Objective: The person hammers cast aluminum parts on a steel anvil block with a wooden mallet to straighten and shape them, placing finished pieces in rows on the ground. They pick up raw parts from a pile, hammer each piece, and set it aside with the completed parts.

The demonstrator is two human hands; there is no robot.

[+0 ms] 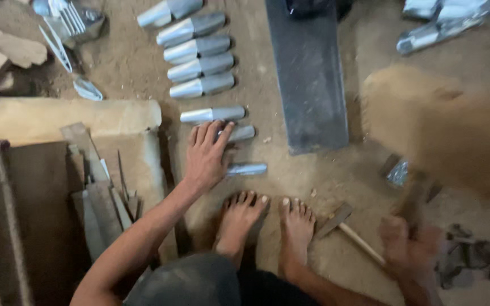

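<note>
My left hand (205, 156) lies palm down on the dirt floor, fingers stretched over a tapered shiny metal sleeve (242, 134). Another sleeve (246, 169) lies just right of the palm, and one more (211, 114) just beyond the fingertips. Several like sleeves (199, 67) lie in a row further away. My right hand (409, 249) is motion-blurred at the lower right, near a blurred dark object (410, 204); whether it grips that object is unclear. A hammer with a pale wooden handle (358, 241) lies between my right foot (297, 226) and that hand.
A dark flat plank (308, 73) lies right of the sleeve row. Wooden beams and strips (69, 116) fill the left side. Metal offcuts lie at top left (66, 22) and top right (443, 22). A blurred brown mass (443, 124), a small metal scrap (398, 173) and a grey rag (472, 255) are at right.
</note>
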